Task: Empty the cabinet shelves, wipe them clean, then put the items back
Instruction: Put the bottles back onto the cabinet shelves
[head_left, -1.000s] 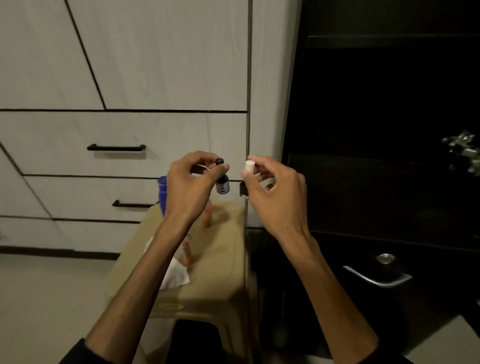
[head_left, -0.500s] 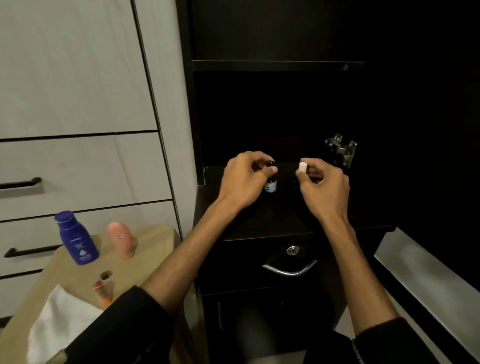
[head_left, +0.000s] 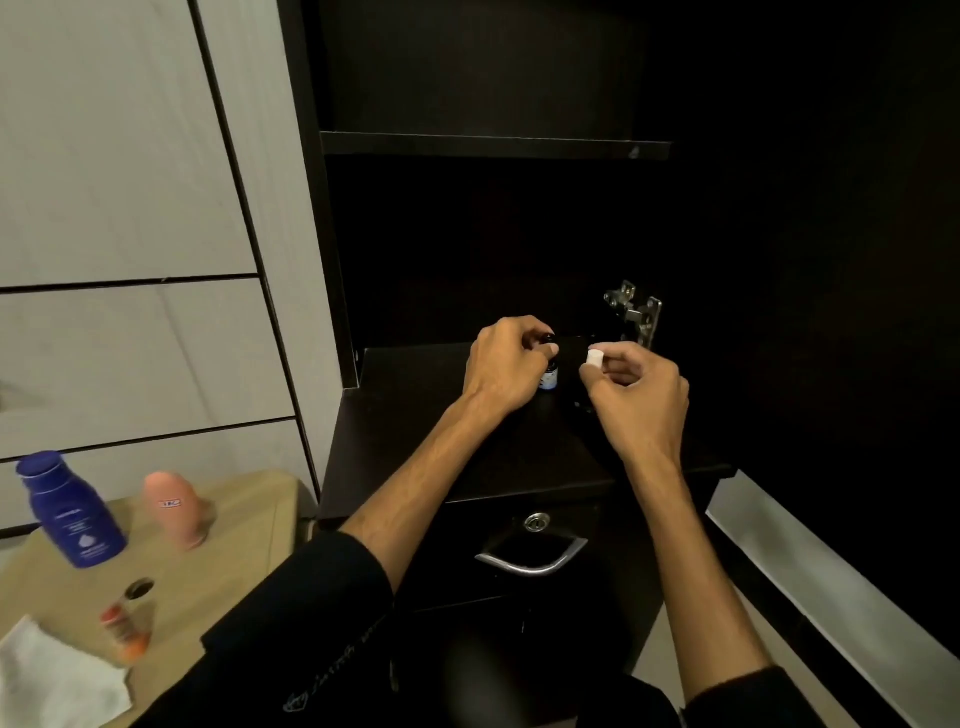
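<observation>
Left hand (head_left: 501, 366) pinches small dark bottle (head_left: 549, 371) over dark cabinet shelf (head_left: 415, 441), mid-depth; right hand (head_left: 636, 395) pinches white cap (head_left: 594, 358) just right; shelf's near edge bare.

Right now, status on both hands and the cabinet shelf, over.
Left hand grips small dark bottle over the shelf. Right hand pinches white-capped item. Nothing in the way there.

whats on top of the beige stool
A blue lotion bottle, a pink bottle, a small orange-capped item and a white cloth. The sleeve hides the stool's near corner.
</observation>
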